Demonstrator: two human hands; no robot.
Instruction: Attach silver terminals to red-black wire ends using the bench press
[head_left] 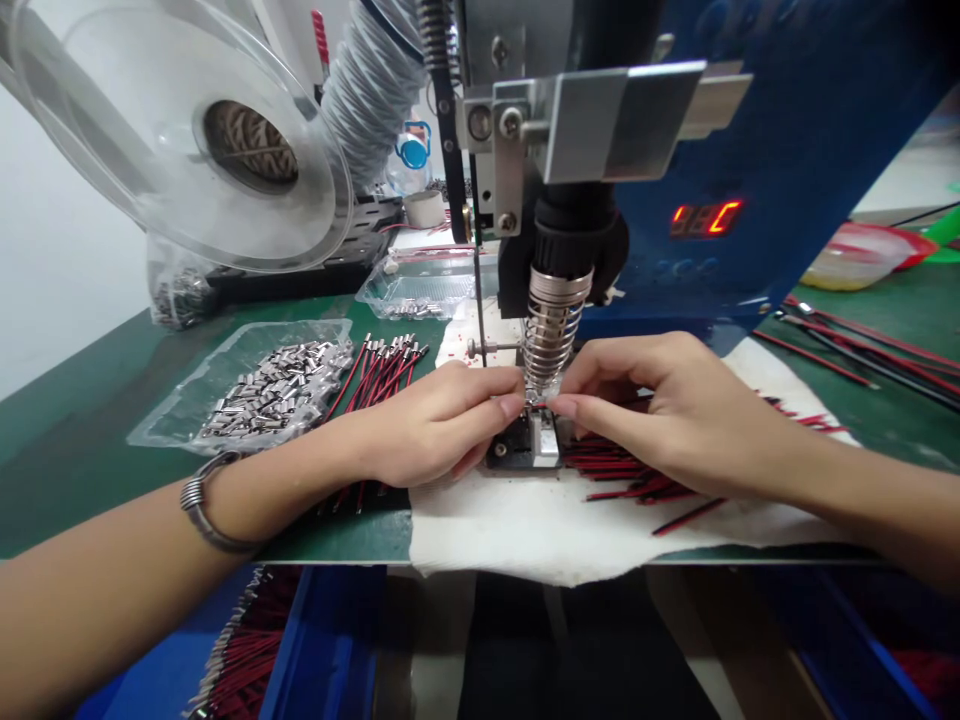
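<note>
My left hand (pixel 439 425) and my right hand (pixel 660 405) meet fingertip to fingertip under the metal nozzle (pixel 551 325) of a blue machine (pixel 787 130). Both pinch something small over a metal fixture block (pixel 529 445); what they hold is too small to name. A bracelet (pixel 202 505) circles my left wrist. Red and black wires (pixel 637 470) lie under my right hand on a white cloth (pixel 547 525). More wires with metal tips (pixel 382 370) lie beyond my left hand.
A clear bag of small metal sleeves (pixel 277 390) lies at the left. A clear reel (pixel 187 130) and a ribbed hose (pixel 371 85) stand at the back left. Long wires (pixel 862 345) lie at the right. A blue bin with wires (pixel 247 650) sits below the table edge.
</note>
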